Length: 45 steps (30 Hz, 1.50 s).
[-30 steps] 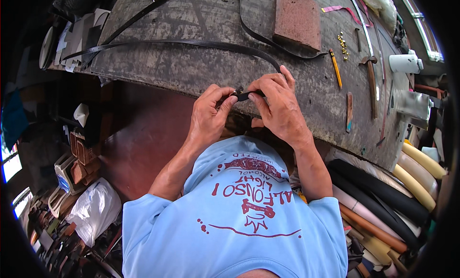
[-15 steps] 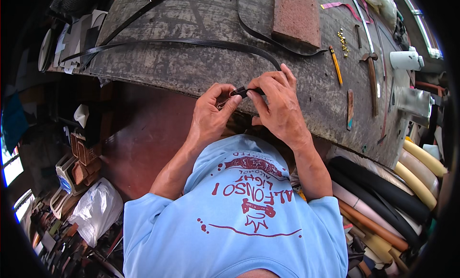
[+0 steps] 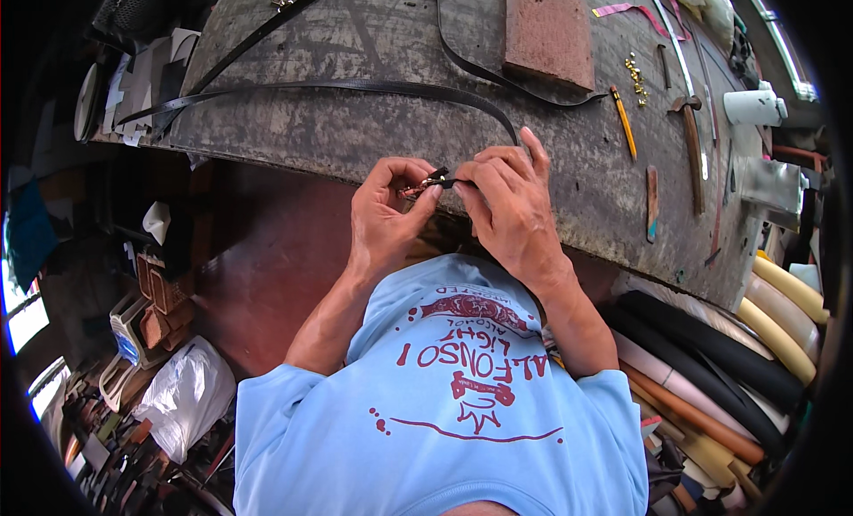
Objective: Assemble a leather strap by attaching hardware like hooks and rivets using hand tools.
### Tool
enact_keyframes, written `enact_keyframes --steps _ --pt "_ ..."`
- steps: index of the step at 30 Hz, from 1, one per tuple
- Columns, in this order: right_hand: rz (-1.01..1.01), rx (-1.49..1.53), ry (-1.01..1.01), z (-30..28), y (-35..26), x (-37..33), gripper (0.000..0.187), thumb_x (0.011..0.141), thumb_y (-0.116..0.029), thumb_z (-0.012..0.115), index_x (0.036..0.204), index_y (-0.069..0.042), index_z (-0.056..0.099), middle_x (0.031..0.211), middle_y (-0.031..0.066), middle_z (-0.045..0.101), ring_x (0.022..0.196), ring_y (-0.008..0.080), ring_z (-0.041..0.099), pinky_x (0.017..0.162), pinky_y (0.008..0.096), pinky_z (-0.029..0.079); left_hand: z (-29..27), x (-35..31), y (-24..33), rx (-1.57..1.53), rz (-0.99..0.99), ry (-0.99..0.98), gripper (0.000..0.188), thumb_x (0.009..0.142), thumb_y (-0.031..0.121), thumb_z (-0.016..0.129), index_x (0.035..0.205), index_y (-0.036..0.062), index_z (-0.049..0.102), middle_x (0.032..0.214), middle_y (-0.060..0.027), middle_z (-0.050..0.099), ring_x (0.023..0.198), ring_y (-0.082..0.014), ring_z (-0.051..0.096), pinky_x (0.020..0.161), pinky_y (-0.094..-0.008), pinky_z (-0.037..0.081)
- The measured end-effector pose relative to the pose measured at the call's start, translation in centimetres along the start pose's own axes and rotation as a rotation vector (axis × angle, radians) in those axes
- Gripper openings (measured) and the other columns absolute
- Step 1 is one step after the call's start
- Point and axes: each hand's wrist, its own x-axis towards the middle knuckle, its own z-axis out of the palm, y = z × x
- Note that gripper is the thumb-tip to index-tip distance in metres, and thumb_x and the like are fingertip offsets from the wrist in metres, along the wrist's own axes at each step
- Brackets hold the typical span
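Over the near edge of the workbench [image 3: 293, 138], my left hand [image 3: 380, 218] pinches a small shiny metal fitting [image 3: 412, 192] between thumb and fingers. A black strap end [image 3: 437, 173] sticks up beside the fitting. My right hand [image 3: 517, 200] has its thumb and forefinger closed on the same black strap [image 3: 449, 184], a short way from the metal. From that hand a long flat strap part [image 3: 373, 86] curves back across the bench to the left. Fingers hide most of the fitting, so its exact kind is unclear.
A reddish stone block [image 3: 549, 36] lies at the back. To its right are a yellow pencil [image 3: 624, 125], brass studs [image 3: 636, 79], a hammer [image 3: 691, 156] and a wood-handled tool [image 3: 652, 203]. Another metal clasp [image 3: 281, 2] sits far left. Material rolls [image 3: 711, 356] stand below right.
Both hands have come slightly lower and nearer to me. The strap end at the fitting now stands up apart from the strap, and more of the metal shows.
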Motion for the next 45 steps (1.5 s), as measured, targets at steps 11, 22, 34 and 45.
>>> enact_keyframes --steps 11,22,34,45 --pt "-0.033 -0.054 0.05 0.5 0.0 -0.4 0.012 0.083 -0.008 0.07 0.094 -0.008 0.065 0.087 0.0045 0.061 0.099 0.0217 0.06 0.114 0.051 0.025 -0.7 0.0 0.0 0.12 -0.041 -0.058 0.02 0.09 -0.001 0.068 0.109 -0.0009 0.063 0.106 -0.001 0.06 0.082 -0.0028 0.055 0.065 -0.0167 0.044" --pt "0.002 -0.016 0.007 0.9 0.6 -0.2 0.012 0.085 -0.008 0.069 0.097 -0.008 0.064 0.088 0.0044 0.061 0.098 0.0226 0.059 0.113 0.0514 0.026 -0.1 0.2 0.0 0.087 -0.064 0.006 0.02 0.09 -0.002 0.066 0.11 -0.0009 0.064 0.097 -0.0003 0.062 0.077 -0.0014 0.053 0.06 -0.016 0.042" --pt "0.04 0.029 0.013 1.3 0.6 -0.5 0.014 0.086 -0.008 0.068 0.099 -0.008 0.064 0.089 0.005 0.063 0.099 0.0228 0.06 0.113 0.0523 0.026 0.1 0.2 -0.4 0.092 -0.13 0.034 0.02 0.09 0.0 0.067 0.11 -0.0007 0.065 0.096 0.0 0.064 0.079 -0.0026 0.056 0.067 -0.0172 0.044" --pt "0.059 -0.021 0.039 1.9 0.7 -1.2 0.015 0.086 -0.008 0.069 0.1 -0.008 0.064 0.087 0.0041 0.062 0.099 0.0217 0.06 0.113 0.0519 0.025 0.7 0.1 -0.8 0.05 -0.198 0.053 0.022 0.089 0.0 0.067 0.11 -0.0013 0.063 0.099 -0.0012 0.065 0.089 -0.0046 0.06 0.077 -0.0191 0.048"
